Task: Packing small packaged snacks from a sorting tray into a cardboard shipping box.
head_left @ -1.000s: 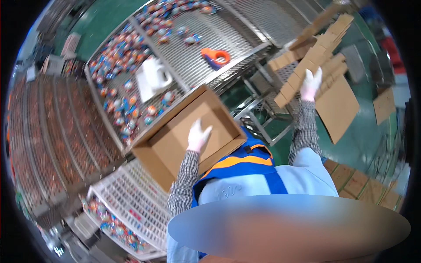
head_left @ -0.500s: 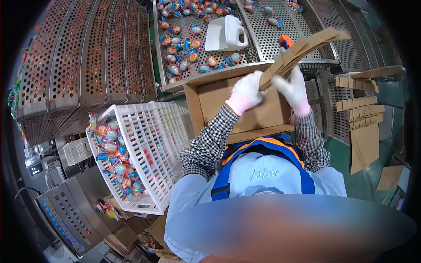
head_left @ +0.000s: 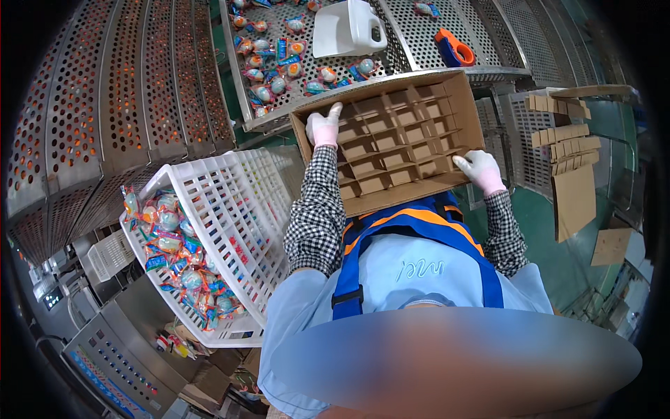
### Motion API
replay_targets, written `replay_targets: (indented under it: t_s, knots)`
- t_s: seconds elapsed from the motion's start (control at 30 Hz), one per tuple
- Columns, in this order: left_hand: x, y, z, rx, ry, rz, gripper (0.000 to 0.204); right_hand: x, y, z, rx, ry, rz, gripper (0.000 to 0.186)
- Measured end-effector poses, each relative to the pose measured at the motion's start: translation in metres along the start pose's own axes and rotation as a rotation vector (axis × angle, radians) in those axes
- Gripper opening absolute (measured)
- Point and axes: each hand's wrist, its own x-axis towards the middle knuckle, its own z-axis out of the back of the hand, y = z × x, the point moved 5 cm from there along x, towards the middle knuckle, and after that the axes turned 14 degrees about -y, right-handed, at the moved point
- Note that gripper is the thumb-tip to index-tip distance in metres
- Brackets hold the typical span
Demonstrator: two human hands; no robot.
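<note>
An open cardboard box [head_left: 412, 197] lies in front of me, tilted. Inside it a cardboard divider [head_left: 386, 143] is spread into a grid of several cells. My left hand [head_left: 324, 128], in a white glove with a pink cuff, is inside the box by its left wall. Its thumb is raised, and the other fingers are closed at the divider's left end, partly hidden. At the near right corner my right hand [head_left: 481, 172], gloved alike, is closed over the box's edge, with the thumb reaching inward over the divider.
Wrapped candies [head_left: 276, 85] and a white scoop [head_left: 342, 31] lie on a perforated metal table [head_left: 396, 52], with an orange and blue tape dispenser [head_left: 455, 49] at its edge. A white crate [head_left: 241, 230] of candies tilts at left. Folded dividers [head_left: 574, 152] stand at right.
The folded divider that was held above the box is now opened into a grid inside it. My hands have moved apart to the box's two sides. The tape dispenser shows fully.
</note>
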Motion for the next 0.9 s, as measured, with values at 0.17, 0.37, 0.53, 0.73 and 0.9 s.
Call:
replay_targets:
  t_s: [0.17, 0.37, 0.53, 0.73, 0.9]
  knots:
    - [-0.054, -0.027, -0.008, 0.241, 0.061, -0.312, 0.104, 0.041, 0.045, 0.013, 0.344, -0.573, 0.218, 0.046]
    - [-0.117, -0.003, -0.032, 0.451, 0.085, -0.772, 0.095, 0.098, 0.052, -0.072, -0.047, -0.614, 0.482, 0.065]
    - [-0.096, -0.025, -0.039, 0.55, 0.384, -0.502, 0.09, 0.111, 0.056, -0.083, 0.027, -0.544, 0.432, 0.064]
    - [-0.028, -0.215, -0.009, -0.708, 1.303, -0.398, 0.057, 0.129, 0.045, 0.002, 0.853, -0.344, 0.2, 0.022]
    - [0.093, -0.206, -0.135, 0.094, -0.001, -0.606, 0.095, 0.176, 0.089, 0.069, 1.214, -0.147, 0.176, 0.02]
